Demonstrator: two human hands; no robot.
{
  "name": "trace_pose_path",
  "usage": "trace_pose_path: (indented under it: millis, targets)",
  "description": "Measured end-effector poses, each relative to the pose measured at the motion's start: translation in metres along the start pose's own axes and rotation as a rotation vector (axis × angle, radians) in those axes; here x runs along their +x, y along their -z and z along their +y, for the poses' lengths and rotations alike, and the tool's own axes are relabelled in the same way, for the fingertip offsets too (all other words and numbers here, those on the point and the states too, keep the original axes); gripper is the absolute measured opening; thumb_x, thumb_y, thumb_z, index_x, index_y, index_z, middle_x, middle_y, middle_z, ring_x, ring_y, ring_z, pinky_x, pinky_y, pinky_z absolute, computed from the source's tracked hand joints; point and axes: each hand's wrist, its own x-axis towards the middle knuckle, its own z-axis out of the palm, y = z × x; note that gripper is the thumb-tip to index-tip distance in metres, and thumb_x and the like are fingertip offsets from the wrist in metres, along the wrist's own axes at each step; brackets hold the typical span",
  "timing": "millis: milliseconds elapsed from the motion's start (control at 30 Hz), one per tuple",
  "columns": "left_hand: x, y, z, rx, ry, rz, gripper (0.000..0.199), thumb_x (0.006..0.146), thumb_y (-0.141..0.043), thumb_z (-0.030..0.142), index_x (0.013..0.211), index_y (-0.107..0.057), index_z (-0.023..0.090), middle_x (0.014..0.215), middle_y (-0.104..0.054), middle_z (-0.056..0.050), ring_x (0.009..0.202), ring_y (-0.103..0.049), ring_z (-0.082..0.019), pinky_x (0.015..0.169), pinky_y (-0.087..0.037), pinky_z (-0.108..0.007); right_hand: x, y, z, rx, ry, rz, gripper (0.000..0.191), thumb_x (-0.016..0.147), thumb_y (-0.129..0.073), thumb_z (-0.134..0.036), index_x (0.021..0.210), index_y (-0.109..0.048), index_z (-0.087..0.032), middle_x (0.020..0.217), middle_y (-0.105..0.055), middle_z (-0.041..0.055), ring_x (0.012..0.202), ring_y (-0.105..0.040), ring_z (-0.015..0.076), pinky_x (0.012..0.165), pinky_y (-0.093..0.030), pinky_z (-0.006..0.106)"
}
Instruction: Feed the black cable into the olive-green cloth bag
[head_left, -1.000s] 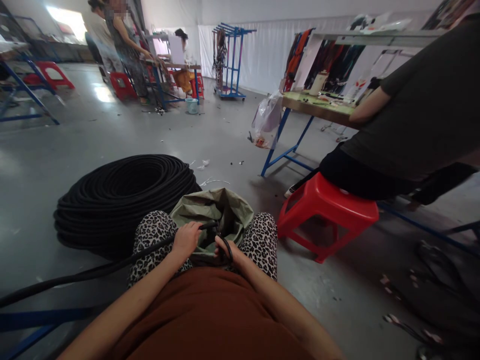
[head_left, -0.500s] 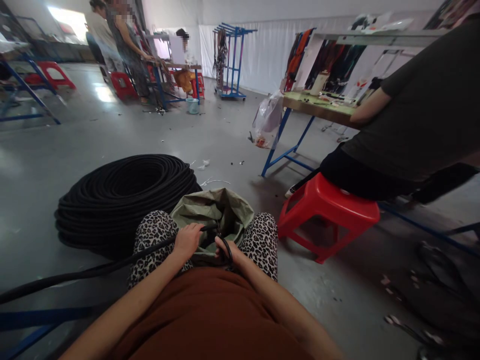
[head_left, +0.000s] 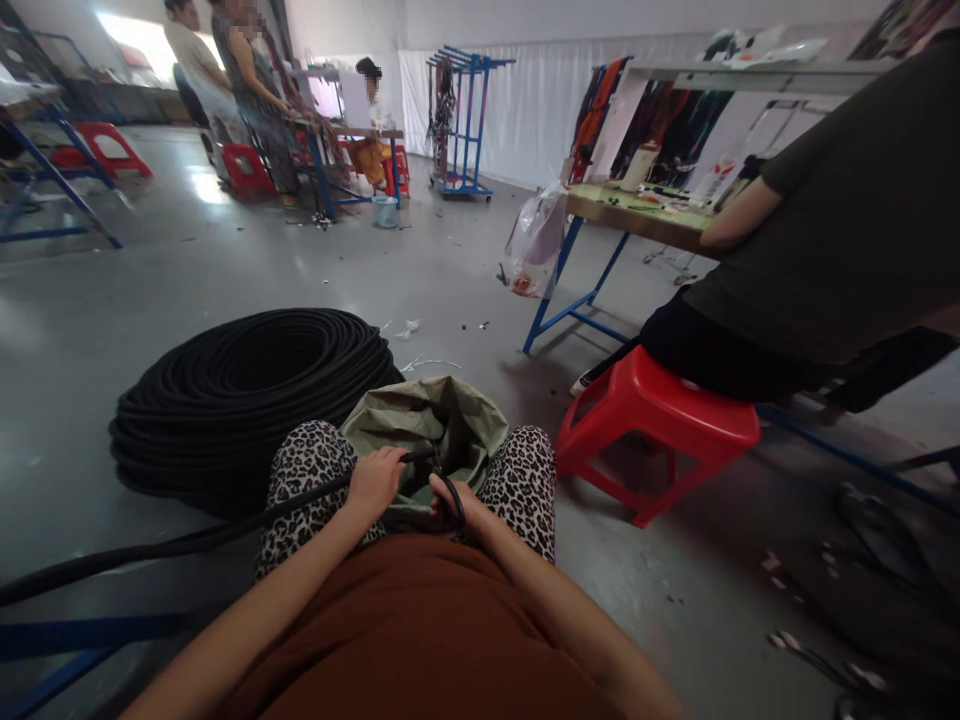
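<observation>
My left hand [head_left: 375, 480] is closed round a thick black cord [head_left: 311, 494], whose short end sticks out to the right past my fingers. The cord trails away across my left thigh to the left edge of the view. In my right hand [head_left: 459, 500] is a pair of black-handled scissors [head_left: 450, 490], with the blades up against the cord's end. Both hands are over an open olive-green sack [head_left: 480, 420] between my knees. Folds and shadow hide what lies inside it. A big coil of black cord [head_left: 247, 420] rests on the floor by my left knee.
Close on my right, a person in a dark shirt sits on a red stool [head_left: 660, 400] at a workbench [head_left: 637, 212]. A plastic bag [head_left: 534, 245] hangs from its corner. A blue rack [head_left: 472, 120] and several people are farther back. Blue bars [head_left: 90, 635] run at lower left.
My hands hold nearly the same place over the sack, and the scissor blades have shifted slightly at the cord's end. In the background, people have moved a little.
</observation>
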Motion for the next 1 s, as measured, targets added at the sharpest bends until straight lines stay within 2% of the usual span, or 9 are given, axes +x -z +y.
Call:
trace_pose_path:
  millis: [300, 500, 600, 767, 1000]
  targets:
    - [0.0, 0.002, 0.0, -0.002, -0.02, -0.007, 0.03, 0.09, -0.048, 0.018, 0.113, -0.067, 0.019, 0.108, -0.071, -0.01, 0.099, -0.065, -0.022, 0.089, -0.048, -0.035, -0.007, -0.002, -0.006, -0.023, 0.009, 0.031, 0.04, 0.091, -0.06, -0.052, 0.076, -0.057, -0.014, 0.059, -0.059, -0.0004, 0.046, -0.057, 0.0098, 0.048, -0.044, 0.02]
    - [0.0, 0.0, -0.003, 0.01, -0.033, -0.019, 0.031, 0.091, -0.047, 0.018, 0.115, -0.066, 0.018, 0.108, -0.071, -0.01, 0.1, -0.065, -0.023, 0.089, -0.048, -0.035, -0.015, -0.005, -0.015, -0.068, -0.041, 0.077, 0.042, 0.091, -0.059, -0.052, 0.071, -0.055, -0.015, 0.052, -0.053, -0.0019, 0.039, -0.049, 0.0092, 0.043, -0.043, 0.021]
    - [0.002, 0.0, -0.003, 0.022, -0.027, -0.027, 0.031, 0.091, -0.047, 0.018, 0.116, -0.066, 0.018, 0.11, -0.071, -0.01, 0.101, -0.065, -0.023, 0.09, -0.048, -0.035, -0.019, -0.004, -0.018, -0.103, -0.021, 0.089, 0.045, 0.09, -0.059, -0.054, 0.069, -0.055, -0.015, 0.05, -0.05, -0.0024, 0.037, -0.046, 0.0087, 0.039, -0.04, 0.021]
    - [0.004, -0.001, -0.004, 0.036, -0.026, -0.03, 0.031, 0.092, -0.046, 0.018, 0.116, -0.066, 0.018, 0.11, -0.071, -0.01, 0.101, -0.065, -0.023, 0.089, -0.048, -0.035, -0.017, -0.001, -0.013, -0.221, 0.057, 0.12, 0.05, 0.088, -0.059, -0.058, 0.063, -0.054, -0.016, 0.046, -0.047, -0.0023, 0.034, -0.046, 0.0097, 0.035, -0.035, 0.02]
    - [0.004, -0.004, -0.007, 0.022, -0.03, -0.005, 0.03, 0.091, -0.048, 0.019, 0.113, -0.067, 0.019, 0.109, -0.072, -0.01, 0.098, -0.065, -0.022, 0.087, -0.048, -0.034, -0.008, -0.001, -0.003, -0.299, 0.078, 0.119, 0.05, 0.091, -0.054, -0.055, 0.058, -0.051, -0.018, 0.043, -0.047, -0.0012, 0.033, -0.043, 0.0098, 0.032, -0.034, 0.021]
